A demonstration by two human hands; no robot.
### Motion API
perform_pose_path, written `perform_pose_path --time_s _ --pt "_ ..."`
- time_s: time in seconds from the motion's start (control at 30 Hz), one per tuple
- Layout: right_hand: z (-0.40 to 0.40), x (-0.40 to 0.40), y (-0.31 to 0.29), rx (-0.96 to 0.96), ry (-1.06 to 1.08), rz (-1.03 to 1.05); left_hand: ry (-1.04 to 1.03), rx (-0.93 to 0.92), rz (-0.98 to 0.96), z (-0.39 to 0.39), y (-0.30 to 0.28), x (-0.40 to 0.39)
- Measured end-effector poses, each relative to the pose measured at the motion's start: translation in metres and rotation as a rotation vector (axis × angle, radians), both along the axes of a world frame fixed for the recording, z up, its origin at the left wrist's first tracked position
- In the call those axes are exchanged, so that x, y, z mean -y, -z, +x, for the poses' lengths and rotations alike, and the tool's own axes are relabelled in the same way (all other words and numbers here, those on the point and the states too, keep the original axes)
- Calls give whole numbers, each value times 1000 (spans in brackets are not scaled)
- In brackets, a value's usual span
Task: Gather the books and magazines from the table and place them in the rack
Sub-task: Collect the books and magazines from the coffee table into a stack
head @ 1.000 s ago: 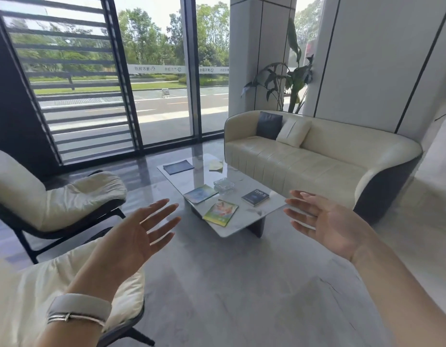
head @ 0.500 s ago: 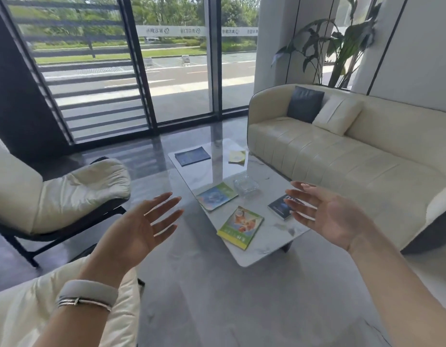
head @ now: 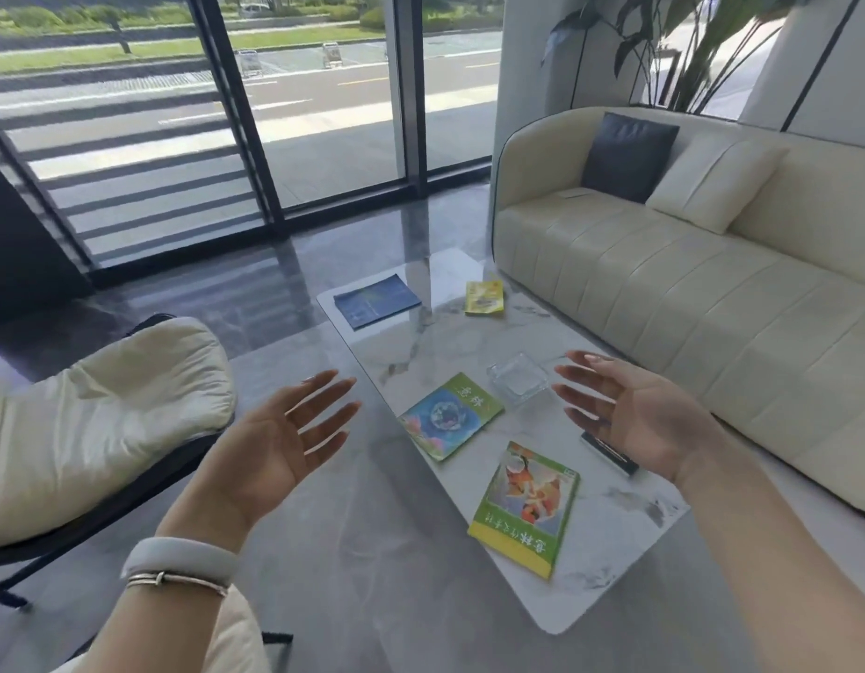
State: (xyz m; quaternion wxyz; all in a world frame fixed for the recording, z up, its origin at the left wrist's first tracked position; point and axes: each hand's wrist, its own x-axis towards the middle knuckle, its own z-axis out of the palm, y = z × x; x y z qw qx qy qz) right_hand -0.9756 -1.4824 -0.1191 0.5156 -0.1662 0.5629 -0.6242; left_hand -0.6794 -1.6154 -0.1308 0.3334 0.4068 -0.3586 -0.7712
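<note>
Left hand (head: pixel 280 444), right hand (head: pixel 649 420): spread, empty | nearest magazine (head: pixel 525 507): flat on table (head: pixel 610 565), long axis toward viewer

— Anything blocking the way to the table (head: pixel 615 565)?

— Not from the near end. The floor (head: pixel 372 551) between the chair (head: pixel 105 420) on the left and the table's left edge is bare.

— And on the right?

— The sofa (head: pixel 712 303) runs close along that side, a narrow gap only.

— On top?

— A glass ashtray (head: pixel 518 378) sits mid-table between the 2 near magazines (head: pixel 450 415) and the 2 far ones. Bare marble lies around each.
</note>
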Motion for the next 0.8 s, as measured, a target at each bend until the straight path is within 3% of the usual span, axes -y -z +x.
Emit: perform_pose_path --time_s 0.47,0.8 --pt "-80 175 69 107 213 121 219 107 146 -123 52 222" --pt "-146 264 150 211 429 292 407 346 229 -240 124 344"
